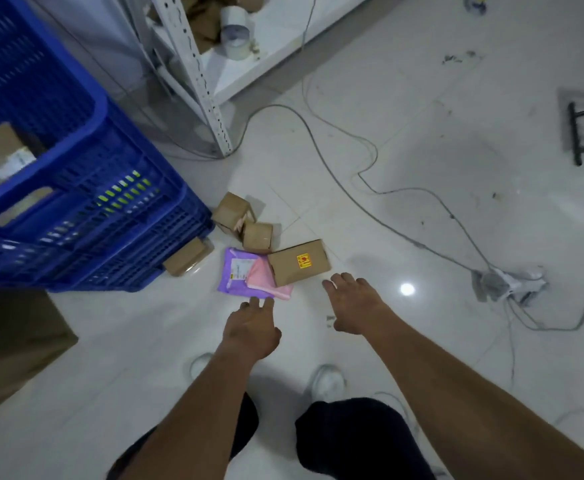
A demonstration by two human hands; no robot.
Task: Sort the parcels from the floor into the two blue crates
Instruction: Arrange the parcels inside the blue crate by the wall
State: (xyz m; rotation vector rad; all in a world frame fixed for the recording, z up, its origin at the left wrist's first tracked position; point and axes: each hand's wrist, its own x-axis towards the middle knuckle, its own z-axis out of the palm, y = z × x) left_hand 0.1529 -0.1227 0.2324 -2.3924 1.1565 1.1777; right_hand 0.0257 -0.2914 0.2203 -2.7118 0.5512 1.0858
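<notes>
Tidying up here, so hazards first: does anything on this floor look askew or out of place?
Yes. The sticker-marked box lies partly on the pink mailer, which overlaps the purple mailer. A flat brown box sits tight against the base of the blue crate. Loose cables snake across the floor.

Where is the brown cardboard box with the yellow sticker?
Head view, centre: the box lies on the white tiled floor, overlapping the pink plastic mailer, just beyond the right hand.

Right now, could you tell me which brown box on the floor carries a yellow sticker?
The box by the pink mailer, nearest the right hand; the others lack yellow.
</notes>
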